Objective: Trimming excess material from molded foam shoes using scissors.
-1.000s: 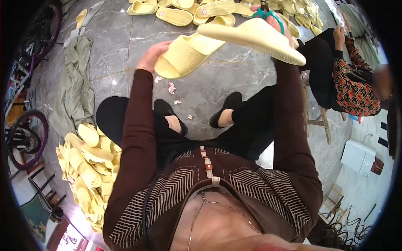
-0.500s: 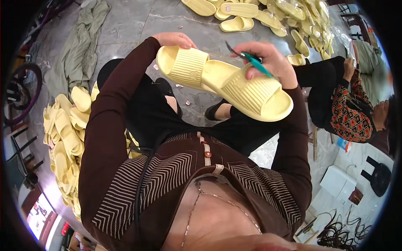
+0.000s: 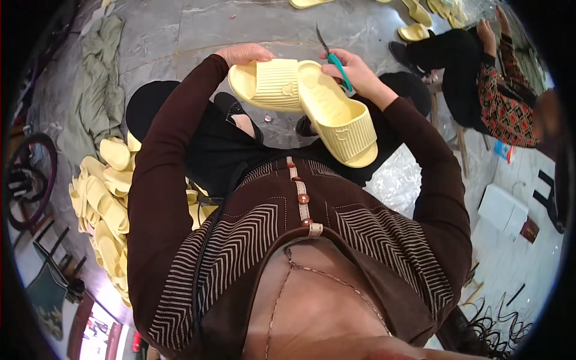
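I hold two pale yellow foam slippers over my lap. My left hand (image 3: pixel 246 54) grips the far edge of the left slipper (image 3: pixel 270 85), which lies strap up. My right hand (image 3: pixel 354 72) holds the heel of the right slipper (image 3: pixel 339 120) and also a pair of small scissors with a teal handle (image 3: pixel 333 57), blades pointing up and away. The two slippers touch side by side at their heels.
A heap of yellow slippers (image 3: pixel 102 192) lies on the floor at my left, more slippers (image 3: pixel 420 18) at the top. Another person in a patterned sleeve (image 3: pixel 504 102) sits at the upper right. Green cloth (image 3: pixel 90 96) lies upper left, a wheel (image 3: pixel 27 174) at the far left.
Both hands have drawn the slippers closer to my body, and the right slipper has turned to point down toward my chest. The scissors stay in the right hand.
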A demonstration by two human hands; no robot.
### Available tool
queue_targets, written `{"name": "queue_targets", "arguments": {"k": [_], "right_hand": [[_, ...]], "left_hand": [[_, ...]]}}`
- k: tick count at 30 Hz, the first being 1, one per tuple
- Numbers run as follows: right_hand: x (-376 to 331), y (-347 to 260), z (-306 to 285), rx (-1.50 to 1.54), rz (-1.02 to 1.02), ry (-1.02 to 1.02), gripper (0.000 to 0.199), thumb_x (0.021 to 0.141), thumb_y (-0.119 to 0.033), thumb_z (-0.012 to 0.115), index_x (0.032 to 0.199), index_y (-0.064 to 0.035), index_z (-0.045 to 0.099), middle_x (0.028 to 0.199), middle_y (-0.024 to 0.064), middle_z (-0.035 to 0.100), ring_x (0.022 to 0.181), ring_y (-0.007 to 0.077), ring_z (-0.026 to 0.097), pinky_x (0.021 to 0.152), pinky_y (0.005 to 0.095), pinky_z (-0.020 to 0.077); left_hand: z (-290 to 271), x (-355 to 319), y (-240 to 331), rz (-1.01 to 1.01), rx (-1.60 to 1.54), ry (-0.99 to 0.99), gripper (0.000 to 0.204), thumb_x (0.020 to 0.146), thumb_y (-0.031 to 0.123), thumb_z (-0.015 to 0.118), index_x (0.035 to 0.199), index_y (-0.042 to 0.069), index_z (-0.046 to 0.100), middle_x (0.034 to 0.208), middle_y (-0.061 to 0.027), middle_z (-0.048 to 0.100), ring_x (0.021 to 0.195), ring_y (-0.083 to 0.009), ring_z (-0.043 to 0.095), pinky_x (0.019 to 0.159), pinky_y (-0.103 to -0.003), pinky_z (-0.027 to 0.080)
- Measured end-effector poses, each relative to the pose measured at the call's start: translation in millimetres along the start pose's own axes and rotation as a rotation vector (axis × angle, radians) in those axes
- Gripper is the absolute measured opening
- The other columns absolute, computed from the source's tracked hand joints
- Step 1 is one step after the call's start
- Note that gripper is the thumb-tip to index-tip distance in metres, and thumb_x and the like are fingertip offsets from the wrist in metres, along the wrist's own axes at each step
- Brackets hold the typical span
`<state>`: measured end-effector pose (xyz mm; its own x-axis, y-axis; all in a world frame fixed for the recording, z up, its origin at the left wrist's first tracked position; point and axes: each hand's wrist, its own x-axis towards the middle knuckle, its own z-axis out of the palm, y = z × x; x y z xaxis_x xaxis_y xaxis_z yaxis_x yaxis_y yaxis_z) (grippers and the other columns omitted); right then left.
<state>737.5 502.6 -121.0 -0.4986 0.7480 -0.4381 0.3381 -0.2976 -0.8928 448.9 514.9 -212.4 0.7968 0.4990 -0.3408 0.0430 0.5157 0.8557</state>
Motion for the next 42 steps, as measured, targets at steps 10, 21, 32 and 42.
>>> {"name": "queue_targets", "arguments": {"k": [10, 21, 32, 42], "right_hand": [[-121.4, -49.3, -40.2, -0.3, 0.069, 0.408, 0.034, 0.073, -0.016, 0.067, 0.099, -0.0004, 0.052, 0.063, 0.0018, 0.053, 0.046, 0.0055, 0.047, 0.04, 0.0188, 0.0363], [-214.6, 59.9, 80.8, 0.287, 0.388, 0.722, 0.047, 0.07, -0.007, 0.067, 0.109, 0.0003, 0.04, 0.089, 0.0127, 0.06, 0.067, 0.0141, 0.059, 0.048, 0.0222, 0.0456], [-144.2, 59.9, 77.1, 0.334, -0.024, 0.732, 0.048, 0.067, 0.004, 0.057, 0.112, -0.0005, 0.041, 0.097, 0.0088, 0.056, 0.084, 0.0133, 0.055, 0.077, 0.0242, 0.0428], [-118.9, -39.1, -59.2, -0.34, -0.143, 0.109, 0.041, 0.075, 0.003, 0.056, 0.115, -0.0011, 0.047, 0.101, 0.003, 0.056, 0.089, 0.0085, 0.051, 0.081, 0.0227, 0.0413]], "left_hand": [[8.8, -2.5, -2.1, -0.005, -0.077, -0.007, 0.041, 0.08, 0.025, 0.052, 0.11, -0.003, 0.055, 0.102, -0.0071, 0.059, 0.089, -0.0133, 0.055, 0.081, -0.027, 0.043], [15.1, 15.7, 0.9, -0.044, -0.141, -0.008, 0.051, 0.075, 0.027, 0.057, 0.114, -0.006, 0.05, 0.106, -0.0117, 0.057, 0.092, -0.0159, 0.056, 0.082, -0.028, 0.044], [12.3, 7.1, 19.8, 0.01, -0.057, 0.043, 0.05, 0.075, 0.026, 0.056, 0.114, -0.006, 0.049, 0.106, -0.0112, 0.057, 0.094, -0.0161, 0.056, 0.085, -0.028, 0.043], [-2.9, -37.4, 59.0, 0.091, -0.046, 0.099, 0.038, 0.077, 0.015, 0.052, 0.11, -0.004, 0.053, 0.101, -0.0102, 0.059, 0.089, -0.0144, 0.057, 0.081, -0.027, 0.045]]}}
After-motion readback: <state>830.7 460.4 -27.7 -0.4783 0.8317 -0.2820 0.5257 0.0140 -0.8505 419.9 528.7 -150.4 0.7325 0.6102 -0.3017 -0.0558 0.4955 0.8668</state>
